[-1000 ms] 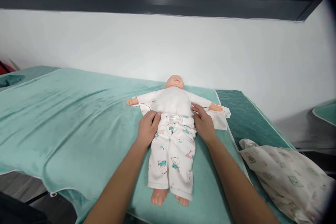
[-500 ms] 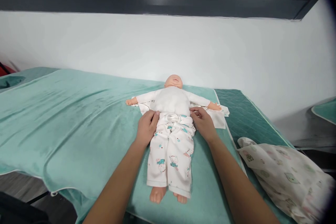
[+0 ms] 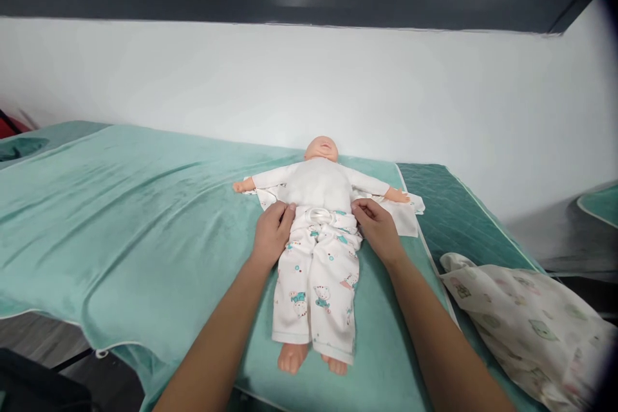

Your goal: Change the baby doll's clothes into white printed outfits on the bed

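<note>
Doll (image 3: 319, 181) in printed trousers (image 3: 316, 277) between both hands (image 3: 273, 230)

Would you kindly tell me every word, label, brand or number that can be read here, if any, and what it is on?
No readable text anywhere.
Trousers: small cartoon prints; any lettering among them is too small to read.
Patterned cloth: prints too blurred to tell whether they include words.

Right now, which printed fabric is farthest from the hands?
The crumpled cloth at the picture's right. The trousers lie between left hand and right hand; the spread garment is beside the right hand.
</note>
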`<control>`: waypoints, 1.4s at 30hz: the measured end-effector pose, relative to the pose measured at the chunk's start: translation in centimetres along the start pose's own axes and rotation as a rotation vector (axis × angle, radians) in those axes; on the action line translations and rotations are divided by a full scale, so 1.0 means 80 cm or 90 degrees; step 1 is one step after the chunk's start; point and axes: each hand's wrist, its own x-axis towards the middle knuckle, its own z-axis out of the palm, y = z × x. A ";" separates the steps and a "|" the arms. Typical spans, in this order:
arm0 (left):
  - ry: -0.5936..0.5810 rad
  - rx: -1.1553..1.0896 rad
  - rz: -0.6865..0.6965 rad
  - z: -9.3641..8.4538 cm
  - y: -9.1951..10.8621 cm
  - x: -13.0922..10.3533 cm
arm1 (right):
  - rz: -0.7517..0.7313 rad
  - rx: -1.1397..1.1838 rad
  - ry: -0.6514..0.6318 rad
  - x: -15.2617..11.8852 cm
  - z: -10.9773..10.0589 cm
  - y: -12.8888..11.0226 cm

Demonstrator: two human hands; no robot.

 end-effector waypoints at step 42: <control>-0.005 0.024 0.252 -0.020 -0.004 -0.046 | -0.366 -0.609 -0.158 -0.078 0.015 -0.081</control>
